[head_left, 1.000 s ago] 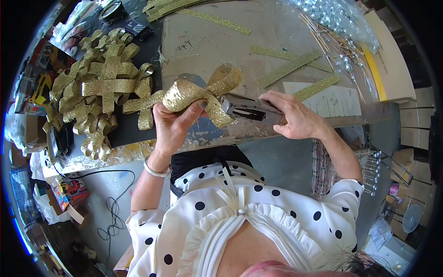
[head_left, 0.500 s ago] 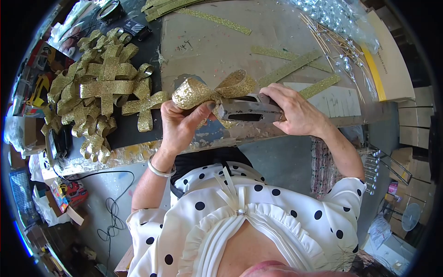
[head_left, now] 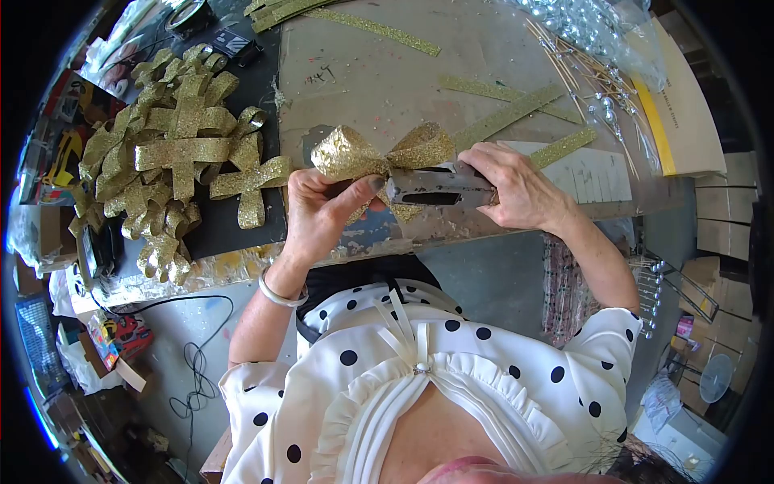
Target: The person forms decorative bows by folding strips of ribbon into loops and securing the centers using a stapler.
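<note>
Pinched between thumb and fingers of my left hand (head_left: 326,208) is a gold glitter bow (head_left: 351,153), its loops spread to both sides. My right hand (head_left: 520,185) grips a worn grey metal stapler (head_left: 435,187), whose front end meets the bow's centre. The lower part of the bow is partly hidden behind the stapler and my left fingers. To the left of my left hand, a heap of looped gold ribbon bows (head_left: 181,145) lies on a black surface.
Flat gold ribbon strips (head_left: 512,117) lie on the worn table (head_left: 347,81) over a white sheet (head_left: 592,181). Thin sticks with silver beads (head_left: 605,105), clear plastic wrap (head_left: 592,32) and a cardboard box (head_left: 681,105) are at the right. A black cable (head_left: 193,363) lies on the floor.
The bow and my left hand have moved right, and the bow has turned so its loops stand toward the table's far side. The stapler has swung more level, and its front now meets the bow's centre.
</note>
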Demonstrator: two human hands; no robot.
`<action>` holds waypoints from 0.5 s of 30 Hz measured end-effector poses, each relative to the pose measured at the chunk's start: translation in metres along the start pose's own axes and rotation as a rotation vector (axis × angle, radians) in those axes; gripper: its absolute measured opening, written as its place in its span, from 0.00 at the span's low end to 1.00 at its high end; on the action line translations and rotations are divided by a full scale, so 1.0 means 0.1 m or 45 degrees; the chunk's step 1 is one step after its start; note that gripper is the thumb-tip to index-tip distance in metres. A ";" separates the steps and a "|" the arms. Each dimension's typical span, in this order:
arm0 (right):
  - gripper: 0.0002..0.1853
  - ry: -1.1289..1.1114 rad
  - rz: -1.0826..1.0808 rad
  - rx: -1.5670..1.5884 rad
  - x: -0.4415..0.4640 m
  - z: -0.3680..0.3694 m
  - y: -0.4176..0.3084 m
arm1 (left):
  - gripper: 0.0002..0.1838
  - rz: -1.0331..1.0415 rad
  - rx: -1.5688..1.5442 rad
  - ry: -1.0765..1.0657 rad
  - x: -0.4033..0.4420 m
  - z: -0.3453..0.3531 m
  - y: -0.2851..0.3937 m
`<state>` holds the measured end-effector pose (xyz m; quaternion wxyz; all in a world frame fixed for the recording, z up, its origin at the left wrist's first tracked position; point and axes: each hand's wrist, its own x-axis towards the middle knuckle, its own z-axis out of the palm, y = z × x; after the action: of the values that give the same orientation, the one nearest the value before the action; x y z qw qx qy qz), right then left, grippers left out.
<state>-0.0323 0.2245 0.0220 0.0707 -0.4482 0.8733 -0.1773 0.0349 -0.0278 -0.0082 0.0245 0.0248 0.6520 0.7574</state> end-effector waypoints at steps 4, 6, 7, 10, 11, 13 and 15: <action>0.28 0.037 -0.021 0.013 -0.01 0.00 0.00 | 0.06 0.001 -0.022 -0.037 0.00 -0.02 -0.04; 0.27 0.035 -0.021 0.020 -0.02 0.02 0.01 | 0.09 0.088 -0.225 0.061 0.00 0.02 -0.05; 0.27 -0.006 0.061 0.006 -0.03 0.07 0.03 | 0.09 0.088 -0.224 0.061 0.01 0.03 -0.06; 0.27 -0.120 0.226 0.006 -0.04 0.17 0.10 | 0.12 0.331 0.273 0.154 0.07 0.03 -0.17; 0.27 -0.189 0.306 0.013 -0.03 0.17 0.11 | 0.12 0.335 0.273 0.156 0.09 0.03 -0.18; 0.26 -0.113 0.218 0.050 -0.01 0.13 0.08 | 0.13 0.239 -0.012 0.106 0.11 0.05 -0.19; 0.26 -0.040 0.142 0.092 -0.01 0.11 0.03 | 0.14 0.203 0.021 0.078 0.11 0.01 -0.17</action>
<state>-0.0310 0.2244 0.0108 0.1105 -0.3989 0.8886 -0.1976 0.0237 -0.0239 -0.0250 -0.0560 0.0537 0.6547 0.7519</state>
